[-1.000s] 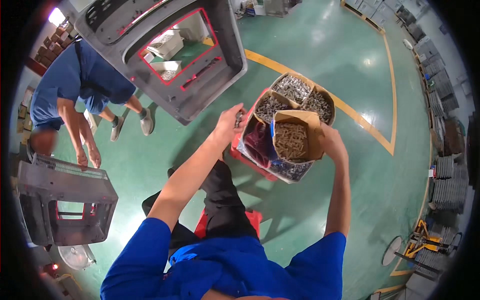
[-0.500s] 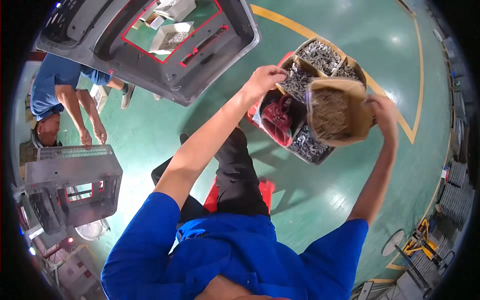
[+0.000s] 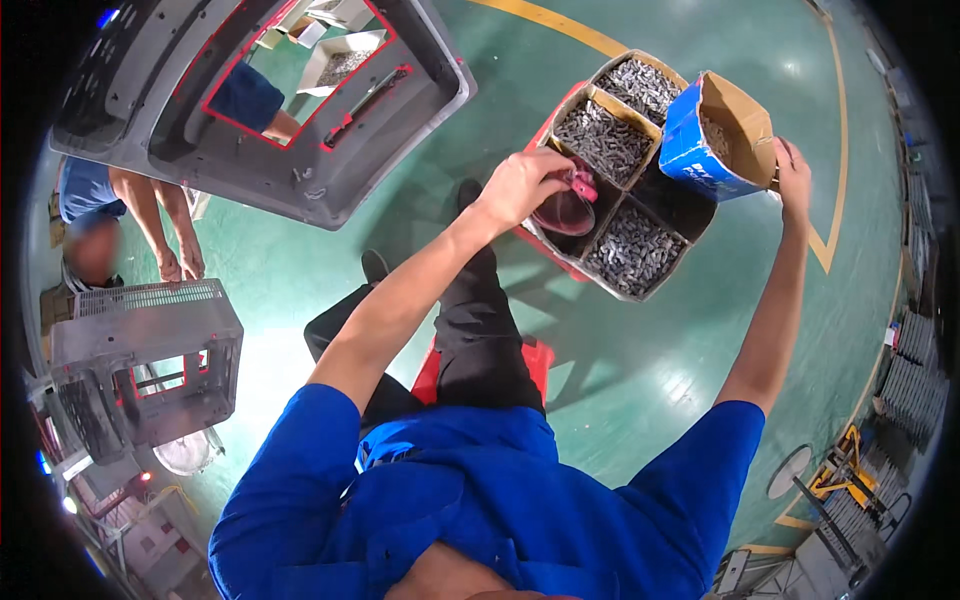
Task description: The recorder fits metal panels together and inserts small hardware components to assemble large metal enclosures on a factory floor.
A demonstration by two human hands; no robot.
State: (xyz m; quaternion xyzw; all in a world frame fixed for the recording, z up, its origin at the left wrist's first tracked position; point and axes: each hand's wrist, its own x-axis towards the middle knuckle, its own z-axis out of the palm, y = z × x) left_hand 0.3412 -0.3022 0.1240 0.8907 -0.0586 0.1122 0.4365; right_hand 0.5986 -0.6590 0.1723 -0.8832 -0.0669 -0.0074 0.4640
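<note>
At the right, my right hand (image 3: 791, 178) grips the edge of a cut-open blue cardboard box (image 3: 700, 150), tilted over the divided bin. Brownish small parts (image 3: 716, 140) show inside the box. My left hand (image 3: 522, 188) is closed at the bin's left compartment, its fingertips at a pinkish-red piece (image 3: 582, 185). Below that piece lies a dark red, see-through rounded thing (image 3: 565, 213) whose kind I cannot tell. Small grey metal parts fill several compartments of the bin (image 3: 664, 282), while one dark compartment (image 3: 672, 200) shows beneath the box.
A large grey machine housing (image 3: 380, 170) with red-edged openings stands at upper left. Further left, another person's hands (image 3: 180, 262) touch a similar grey housing (image 3: 145, 350). A red stool (image 3: 538, 365) is under me. Yellow lines (image 3: 560, 25) mark the green floor.
My right hand has swung the box up and right, turning its blue side toward me. My left hand has shifted down from the grey parts to the red thing's compartment.
</note>
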